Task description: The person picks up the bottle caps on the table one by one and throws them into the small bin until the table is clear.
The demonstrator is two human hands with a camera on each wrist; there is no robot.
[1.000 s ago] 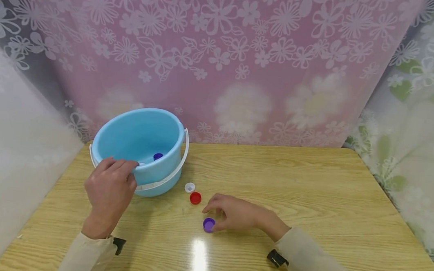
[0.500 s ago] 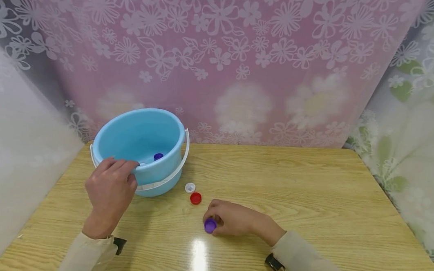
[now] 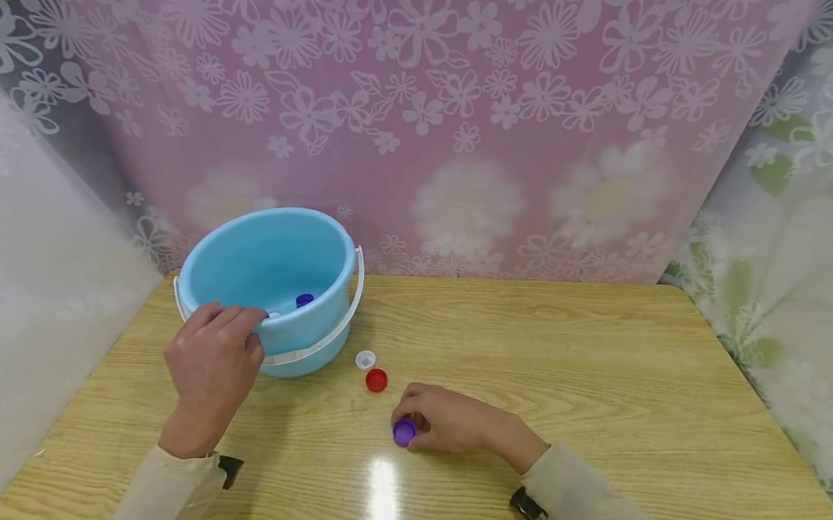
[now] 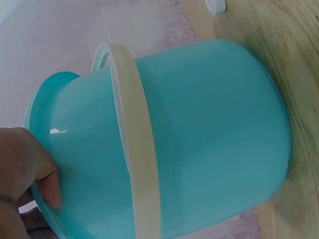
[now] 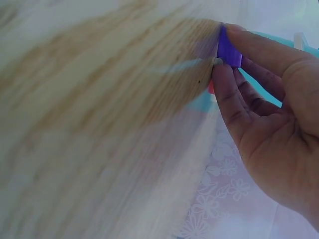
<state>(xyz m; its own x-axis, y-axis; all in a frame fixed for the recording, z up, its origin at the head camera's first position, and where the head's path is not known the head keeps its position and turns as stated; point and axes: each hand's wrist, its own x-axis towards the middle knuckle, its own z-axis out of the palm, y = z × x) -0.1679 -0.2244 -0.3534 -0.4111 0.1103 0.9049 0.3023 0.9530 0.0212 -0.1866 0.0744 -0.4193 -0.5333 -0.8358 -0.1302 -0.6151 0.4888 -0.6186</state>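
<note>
My left hand (image 3: 215, 359) grips the near rim of a light blue bucket (image 3: 307, 329), thumb outside and fingers over the edge. The bucket has a white handle (image 4: 134, 134) hanging down its side. Inside it lie a purple bottle cap (image 3: 304, 300) and a whitish piece, partly hidden by the rim. At the table's middle, my right hand (image 3: 450, 420) pinches another purple bottle cap (image 3: 403, 433) between thumb and fingers. In the right wrist view this purple cap (image 5: 229, 47) stands right at the tabletop, its hollow side up in the head view.
A red bottle cap (image 3: 376, 380) and a white bottle cap (image 3: 365, 359) lie close together on the wooden table (image 3: 560, 346), just right of the bucket. A pink flowered curtain (image 3: 423, 135) hangs behind the table's far edge.
My right hand's fingers have closed in around the purple cap, which has shifted very slightly right. The left hand stays on the bucket rim.
</note>
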